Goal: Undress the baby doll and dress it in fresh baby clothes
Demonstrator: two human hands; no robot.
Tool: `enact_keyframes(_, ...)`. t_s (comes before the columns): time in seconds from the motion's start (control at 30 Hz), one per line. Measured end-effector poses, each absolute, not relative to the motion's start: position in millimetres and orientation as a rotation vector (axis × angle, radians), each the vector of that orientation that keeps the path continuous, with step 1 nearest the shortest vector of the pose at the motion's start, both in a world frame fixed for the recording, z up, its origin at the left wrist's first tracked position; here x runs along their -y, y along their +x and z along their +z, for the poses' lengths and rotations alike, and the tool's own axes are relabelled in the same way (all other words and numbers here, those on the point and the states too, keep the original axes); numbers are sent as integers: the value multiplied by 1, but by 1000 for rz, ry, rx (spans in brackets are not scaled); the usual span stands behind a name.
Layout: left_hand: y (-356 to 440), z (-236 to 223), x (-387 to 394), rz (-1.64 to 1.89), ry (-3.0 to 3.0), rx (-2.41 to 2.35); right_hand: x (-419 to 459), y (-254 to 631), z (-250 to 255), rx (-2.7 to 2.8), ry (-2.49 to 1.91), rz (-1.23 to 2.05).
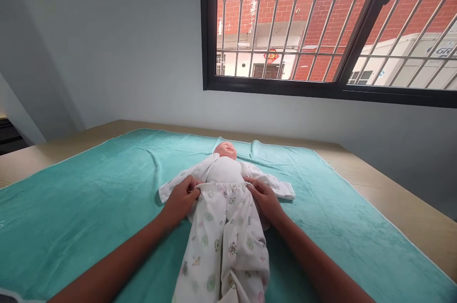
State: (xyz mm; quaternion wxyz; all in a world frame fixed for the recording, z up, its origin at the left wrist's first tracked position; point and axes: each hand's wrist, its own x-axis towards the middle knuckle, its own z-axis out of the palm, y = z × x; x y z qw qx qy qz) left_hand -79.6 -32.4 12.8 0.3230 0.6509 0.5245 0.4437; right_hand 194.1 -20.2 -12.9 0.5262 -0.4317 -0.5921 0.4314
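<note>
A baby doll (pixel 225 162) was laid on its back near the middle of a teal blanket (pixel 89 208), its head toward the far side, below the barred window (pixel 321 22). The blanket was spread over a wooden desk (pixel 392 189), whose bare edge was seen at the far and right sides. The doll's lower body was covered by patterned white trousers (pixel 224 241), the legs of which were stretched toward the near edge. An open white top (pixel 278 184) was spread under the doll, its sleeves laid out to left and right.

The left hand (pixel 180 200) was placed at the left side of the trousers' waistband, its grip pressed together and pinching the fabric there. The right hand (pixel 266 200) was placed at the right side of the waistband, its grip likewise closed on the cloth. Both forearms were extended from the near edge, one on either side of the trouser legs.
</note>
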Motion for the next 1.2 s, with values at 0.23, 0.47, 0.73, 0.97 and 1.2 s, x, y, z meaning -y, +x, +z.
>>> enact_keyframes(0.23,-66,5,0,1262,1589,-1376,12,199,-30,1194,-1043,1228)
enact_keyframes(0.47,-92,7,10,934,1561,-1058,22,200,-19,1457,-1113,974)
enact_keyframes(0.73,-110,14,3,737,1721,-960,-6,190,23,1789,-1099,791)
enact_keyframes(0.97,-106,7,4,829,1844,-949,-18,171,64,2225,-1131,743)
enact_keyframes(1.2,-100,0,2,1005,1549,-972,-25,168,48,2106,-1221,510)
